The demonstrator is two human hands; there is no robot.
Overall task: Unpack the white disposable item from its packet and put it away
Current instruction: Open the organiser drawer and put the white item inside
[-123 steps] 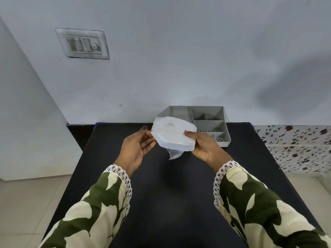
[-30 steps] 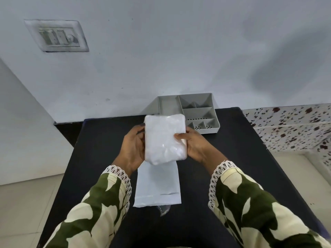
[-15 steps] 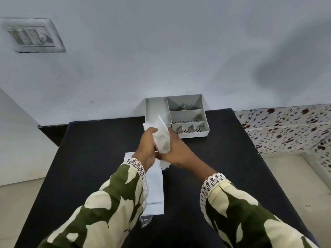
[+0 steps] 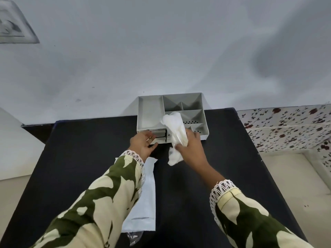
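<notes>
My right hand [image 4: 191, 147] grips the white disposable item [image 4: 176, 129], folded and crumpled, just in front of the grey organiser tray [image 4: 149, 111]. Its upper end reaches over the tray's compartments and its lower end hangs below my fist. My left hand [image 4: 143, 142] is at the tray's front left, fingers curled on a small drawer front [image 4: 159, 134] that stands slightly out. The empty white packet [image 4: 143, 199] lies flat on the black table [image 4: 80, 158], partly under my left sleeve.
The tray stands at the table's far edge against a pale wall. A scrap of clear plastic [image 4: 134, 237] lies at the packet's near end. A switch plate [image 4: 12, 27] is on the wall at upper left. Floral tiles [image 4: 286, 126] lie to the right.
My hands have parted: the left let go of the white item and reached the tray's drawer front. The right carries the item alone, closer to the tray.
</notes>
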